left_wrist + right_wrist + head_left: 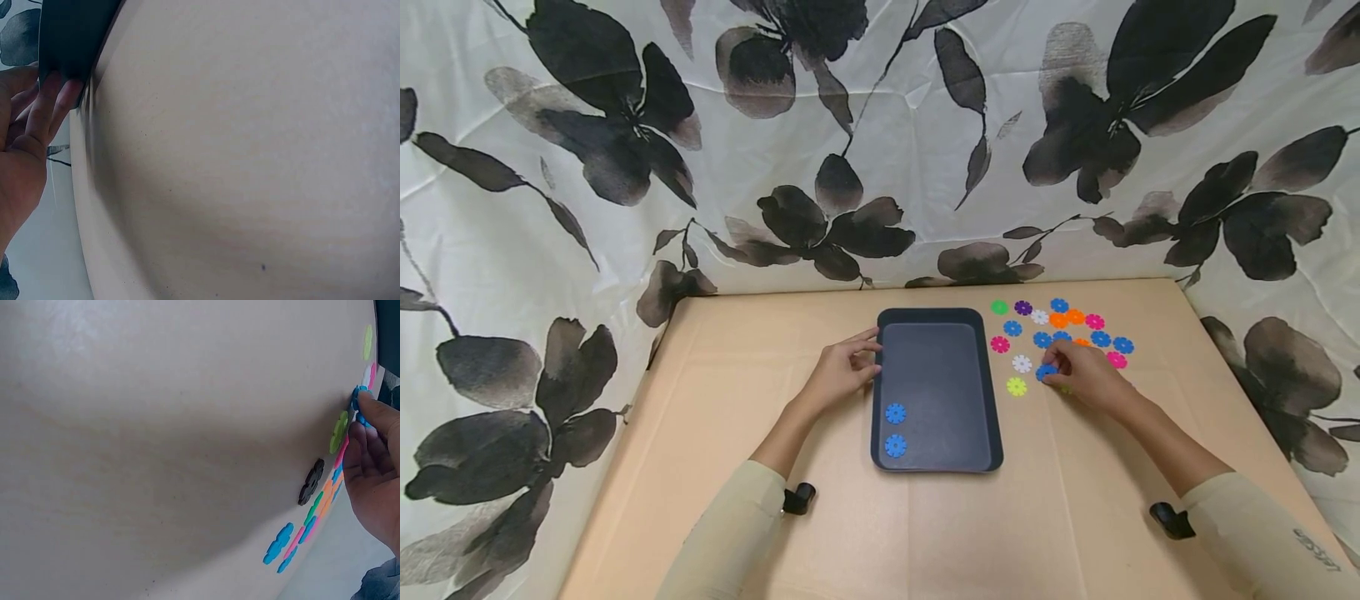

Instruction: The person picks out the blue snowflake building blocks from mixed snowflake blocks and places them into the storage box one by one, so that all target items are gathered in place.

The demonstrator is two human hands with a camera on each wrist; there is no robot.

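A dark rectangular tray (pixel 936 454) lies on the tan table, with two blue gear-shaped discs (pixel 895 413) in its near left corner. My left hand (pixel 842 371) rests at the tray's left rim, fingertips (pixel 59 94) curled against the edge (pixel 72 37). My right hand (pixel 1078 371) is among the loose discs right of the tray and pinches a blue disc (pixel 1045 372) between thumb and fingers; the same blue disc (pixel 359 403) shows at the fingertips in the right wrist view.
Several coloured discs lie scattered right of the tray: green (pixel 999 307), purple (pixel 1023 307), orange (pixel 1059 320), pink (pixel 1000 343), white (pixel 1022 363), yellow-green (pixel 1017 387). A floral cloth (pixel 850 125) hangs behind and beside the table (pixel 925 533).
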